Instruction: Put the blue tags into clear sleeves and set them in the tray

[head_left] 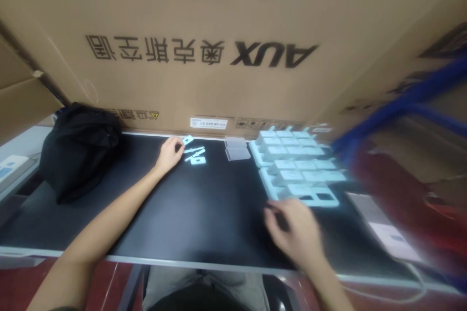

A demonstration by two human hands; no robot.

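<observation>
Hands work apart on the black surface (204, 204): the left hand (168, 154) pinches a small pale blue plastic piece (188, 140) at the far side, the right hand (294, 230) rests loose near the pale blue tray of parts (297, 165)

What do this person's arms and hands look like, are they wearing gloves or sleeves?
No gloves: both the left hand and the right hand are bare, and both forearms are uncovered all the way down to the picture's lower edge. No watch, ring or wristband can be made out, though the right hand is blurred. A dark strip at the left arm's bottom edge might be a sleeve; it is too small to tell.
</observation>
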